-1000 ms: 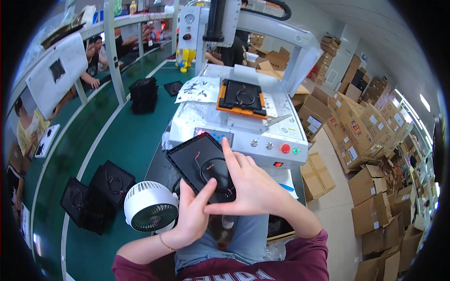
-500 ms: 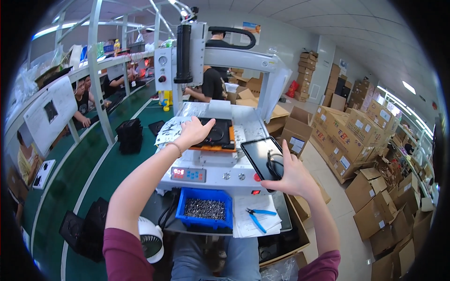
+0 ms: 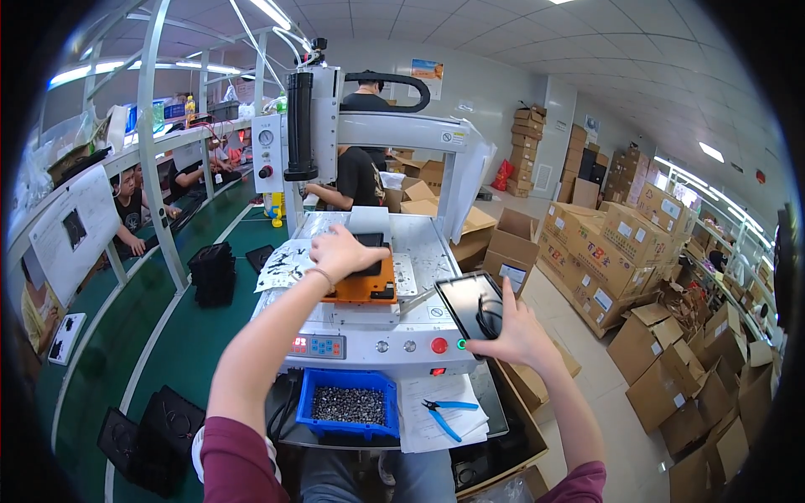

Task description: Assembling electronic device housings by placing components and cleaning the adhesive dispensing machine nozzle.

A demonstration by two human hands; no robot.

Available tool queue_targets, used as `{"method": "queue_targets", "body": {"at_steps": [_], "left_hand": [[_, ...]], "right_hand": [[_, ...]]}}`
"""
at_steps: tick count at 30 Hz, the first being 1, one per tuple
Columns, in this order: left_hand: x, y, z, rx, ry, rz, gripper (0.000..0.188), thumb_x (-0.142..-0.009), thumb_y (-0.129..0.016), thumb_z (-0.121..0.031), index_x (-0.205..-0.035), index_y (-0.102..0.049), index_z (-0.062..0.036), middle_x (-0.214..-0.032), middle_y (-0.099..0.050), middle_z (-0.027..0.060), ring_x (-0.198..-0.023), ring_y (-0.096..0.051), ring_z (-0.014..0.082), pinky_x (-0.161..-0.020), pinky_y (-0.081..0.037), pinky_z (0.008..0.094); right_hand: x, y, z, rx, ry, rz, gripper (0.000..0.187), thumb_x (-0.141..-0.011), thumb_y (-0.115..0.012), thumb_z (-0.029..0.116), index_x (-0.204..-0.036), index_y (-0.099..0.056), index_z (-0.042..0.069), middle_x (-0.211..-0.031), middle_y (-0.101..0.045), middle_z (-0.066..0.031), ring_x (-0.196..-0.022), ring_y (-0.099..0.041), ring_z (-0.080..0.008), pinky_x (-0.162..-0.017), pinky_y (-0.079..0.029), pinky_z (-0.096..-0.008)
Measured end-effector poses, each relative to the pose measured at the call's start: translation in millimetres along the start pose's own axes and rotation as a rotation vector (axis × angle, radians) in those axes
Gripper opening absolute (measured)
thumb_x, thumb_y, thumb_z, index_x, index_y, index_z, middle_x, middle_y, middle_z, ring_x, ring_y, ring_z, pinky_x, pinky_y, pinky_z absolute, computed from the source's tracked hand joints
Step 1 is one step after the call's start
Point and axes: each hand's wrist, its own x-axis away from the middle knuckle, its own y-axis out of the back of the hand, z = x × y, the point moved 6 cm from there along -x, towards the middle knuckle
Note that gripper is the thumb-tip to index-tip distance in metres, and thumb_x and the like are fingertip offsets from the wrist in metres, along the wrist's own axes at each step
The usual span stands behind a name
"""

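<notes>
My right hand grips the edge of a flat black rectangular panel with a glossy face and a coiled dark cable on it. It is held tilted in the air at the machine's front right. My left hand is over the orange fixture on the machine bed, thumb stretched right, fingers closed on a black panel. That panel looks raised from the fixture; my hand hides part of it. Bare orange shows in front of it.
The white benchtop machine has a black vertical cylinder above the bed. Nearer me are a blue bin of small metal screws and blue pliers on papers. Black parts are stacked at left; cartons stand at right. People work beyond.
The black panel that covered the orange fixture has come up in my left hand, exposing the orange. My right hand still holds its panel. The whole view has shifted slightly.
</notes>
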Motion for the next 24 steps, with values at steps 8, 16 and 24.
{"method": "queue_targets", "body": {"at_steps": [8,16,24], "left_hand": [[46,111,84,-0.051,-0.054,-0.196,0.117,-0.059,-0.061,-0.075,-0.129,-0.033,0.0145,-0.115,-0.052,0.0356,-0.11,-0.053,0.0433,-0.091,-0.045,0.0417],[105,129,156,-0.139,-0.026,-0.218,0.117,-0.059,-0.066,-0.069,-0.133,-0.029,0.0139,-0.116,-0.049,0.0338,-0.112,-0.049,0.0419,-0.089,-0.046,0.0431],[132,128,175,-0.124,-0.07,-0.158,0.117,-0.06,-0.068,-0.065,-0.136,-0.024,0.012,-0.114,-0.049,0.0321,-0.111,-0.05,0.0389,-0.091,-0.045,0.0405]], "right_hand": [[-88,-23,111,-0.098,0.055,-0.017,0.123,-0.058,-0.069,0.062,-0.143,-0.01,-0.005,-0.123,-0.042,-0.0382,-0.115,-0.045,-0.0489,-0.099,-0.038,-0.044],[-148,-91,202,0.075,-0.17,0.093,0.127,-0.06,-0.058,0.075,-0.142,-0.011,-0.009,-0.127,-0.044,-0.0338,-0.116,-0.045,-0.0425,-0.098,-0.035,-0.0425],[-164,-104,212,0.008,-0.332,0.28,0.125,-0.06,-0.07,0.064,-0.147,-0.003,0.004,-0.141,-0.028,-0.0276,-0.13,-0.024,-0.0437,-0.102,-0.026,-0.058]]}}
